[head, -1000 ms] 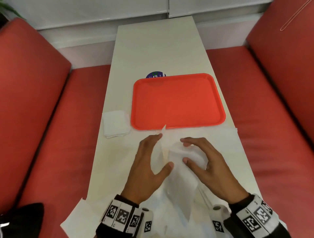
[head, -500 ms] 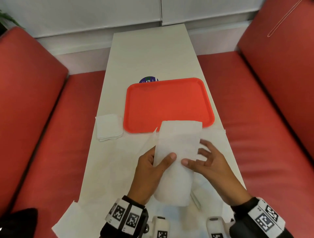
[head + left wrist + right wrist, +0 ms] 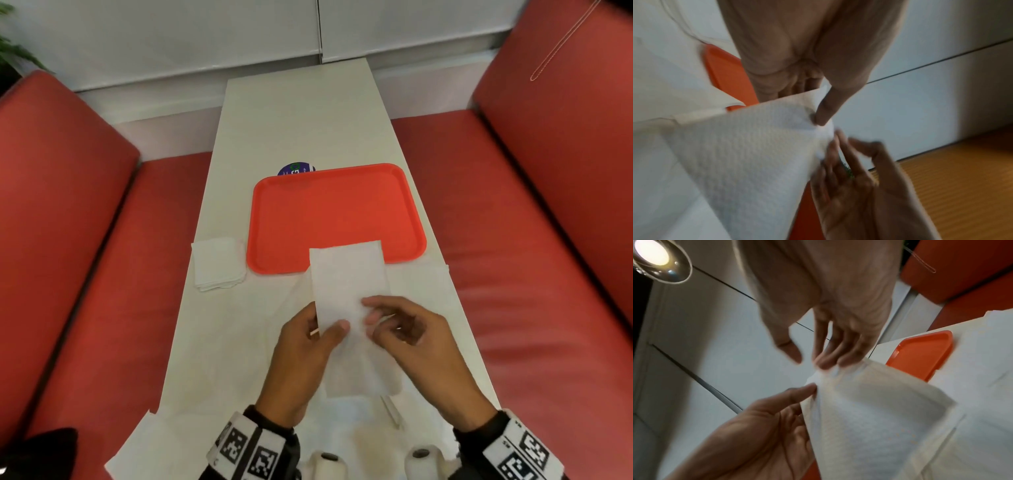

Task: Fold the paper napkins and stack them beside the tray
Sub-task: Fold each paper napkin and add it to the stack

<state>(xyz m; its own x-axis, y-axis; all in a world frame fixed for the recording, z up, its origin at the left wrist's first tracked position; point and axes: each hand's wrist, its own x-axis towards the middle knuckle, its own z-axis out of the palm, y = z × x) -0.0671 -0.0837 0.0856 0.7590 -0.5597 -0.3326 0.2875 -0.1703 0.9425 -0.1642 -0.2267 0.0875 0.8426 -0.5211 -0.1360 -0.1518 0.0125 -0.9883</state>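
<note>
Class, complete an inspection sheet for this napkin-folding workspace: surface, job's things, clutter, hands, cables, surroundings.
Surface: long white table, unfolded napkins spread on its near end.
Job's things: orange plastic tray; stack of folded white napkins left of it; half-folded white paper napkin held up.
Clutter: round purple sticker partly under the tray.
Hands: left hand pinches the napkin; right hand touches it, fingers relaxed.
Cables: thin looped cord on right seat back.
Surroundings: red padded benches, white wall.

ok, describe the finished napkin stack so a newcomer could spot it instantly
Start at the orange tray on the long white table. Just off its near left corner lies the napkin stack. Unlike the open sheets spread flat nearby, it is a small thick square with layered edges.
</note>
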